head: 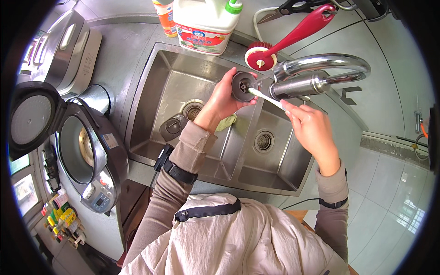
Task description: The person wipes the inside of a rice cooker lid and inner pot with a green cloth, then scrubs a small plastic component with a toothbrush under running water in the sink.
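Above the double-bowl stainless steel sink [173,74], my left hand [221,98] grips a round, dark grey, cup-shaped part [237,90] with its hollow facing up. A small hub shows at the bottom of that hollow. My right hand [311,129] holds a white toothbrush [271,99] by its handle, with the brush head at the part's inner rim. Beside the drain strainer [193,110] in the left bowl lies a dark lid-like piece [168,129]. A pale green cloth [227,122] is partly hidden behind my left wrist.
A chrome faucet [319,63] reaches in at the right. Behind the sink stand a white detergent jug [206,32], an orange bottle [166,19] and a red-handled scrub brush [295,31]. An opened rice cooker [113,151] and another appliance [80,56] occupy the left counter.
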Action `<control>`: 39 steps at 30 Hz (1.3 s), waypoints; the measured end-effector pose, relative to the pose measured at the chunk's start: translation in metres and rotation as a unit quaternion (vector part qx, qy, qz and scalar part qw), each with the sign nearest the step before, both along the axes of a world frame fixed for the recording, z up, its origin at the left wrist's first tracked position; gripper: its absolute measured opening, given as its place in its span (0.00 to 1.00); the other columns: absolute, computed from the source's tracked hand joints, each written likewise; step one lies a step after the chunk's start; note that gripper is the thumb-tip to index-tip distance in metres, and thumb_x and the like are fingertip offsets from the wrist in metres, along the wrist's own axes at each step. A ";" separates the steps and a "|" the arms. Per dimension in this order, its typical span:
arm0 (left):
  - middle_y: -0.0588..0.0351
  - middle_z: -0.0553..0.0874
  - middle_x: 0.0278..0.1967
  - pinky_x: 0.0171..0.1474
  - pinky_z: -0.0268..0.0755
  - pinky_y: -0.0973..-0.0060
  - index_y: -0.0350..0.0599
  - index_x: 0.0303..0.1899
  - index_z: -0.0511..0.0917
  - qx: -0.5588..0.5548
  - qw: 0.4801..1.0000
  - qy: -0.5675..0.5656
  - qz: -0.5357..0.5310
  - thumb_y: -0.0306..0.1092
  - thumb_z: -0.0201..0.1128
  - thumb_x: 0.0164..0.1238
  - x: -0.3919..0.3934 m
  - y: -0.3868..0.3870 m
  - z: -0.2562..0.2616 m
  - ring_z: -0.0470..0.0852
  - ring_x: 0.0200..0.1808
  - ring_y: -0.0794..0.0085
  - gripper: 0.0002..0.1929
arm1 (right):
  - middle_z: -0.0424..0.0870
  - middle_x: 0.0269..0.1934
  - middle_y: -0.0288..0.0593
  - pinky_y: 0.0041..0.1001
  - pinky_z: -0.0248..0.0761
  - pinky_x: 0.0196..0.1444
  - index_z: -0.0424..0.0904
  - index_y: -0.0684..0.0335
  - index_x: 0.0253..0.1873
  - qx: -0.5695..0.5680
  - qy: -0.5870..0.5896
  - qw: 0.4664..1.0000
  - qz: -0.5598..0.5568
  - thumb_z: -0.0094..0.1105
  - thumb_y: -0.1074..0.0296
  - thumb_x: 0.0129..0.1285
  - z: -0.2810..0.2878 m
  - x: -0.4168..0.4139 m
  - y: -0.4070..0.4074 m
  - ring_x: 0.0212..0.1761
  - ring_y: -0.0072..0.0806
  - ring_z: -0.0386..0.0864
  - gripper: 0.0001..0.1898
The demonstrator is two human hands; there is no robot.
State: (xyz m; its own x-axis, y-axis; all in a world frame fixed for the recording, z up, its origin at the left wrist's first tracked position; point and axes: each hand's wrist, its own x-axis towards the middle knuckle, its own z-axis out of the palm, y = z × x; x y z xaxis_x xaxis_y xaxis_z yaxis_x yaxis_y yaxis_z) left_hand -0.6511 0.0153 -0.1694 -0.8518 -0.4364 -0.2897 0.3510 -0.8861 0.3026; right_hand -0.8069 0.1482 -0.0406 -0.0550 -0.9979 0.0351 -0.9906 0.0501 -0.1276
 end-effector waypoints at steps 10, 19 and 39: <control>0.40 0.80 0.42 0.40 0.77 0.64 0.36 0.54 0.71 -0.031 0.999 -0.037 -0.008 0.52 0.34 0.74 0.002 -0.002 0.008 0.81 0.37 0.58 0.28 | 0.75 0.23 0.39 0.35 0.70 0.21 0.80 0.49 0.51 0.056 -0.006 0.998 -0.025 0.57 0.68 0.60 0.002 0.008 0.001 0.20 0.40 0.76 0.13; 0.41 0.78 0.46 0.41 0.76 0.64 0.37 0.58 0.68 0.120 0.978 0.157 -0.063 0.54 0.33 0.73 -0.005 0.005 -0.005 0.80 0.40 0.56 0.30 | 0.77 0.25 0.41 0.36 0.71 0.22 0.80 0.50 0.51 -0.035 -0.101 0.994 0.036 0.56 0.67 0.61 -0.010 0.014 -0.010 0.21 0.40 0.76 0.14; 0.38 0.78 0.44 0.35 0.75 0.69 0.36 0.59 0.66 0.109 0.968 0.203 -0.098 0.48 0.34 0.72 -0.013 0.006 0.002 0.77 0.38 0.55 0.27 | 0.77 0.25 0.40 0.32 0.68 0.24 0.81 0.50 0.51 -0.033 0.040 0.998 -0.028 0.60 0.73 0.58 0.006 0.004 0.003 0.21 0.36 0.75 0.16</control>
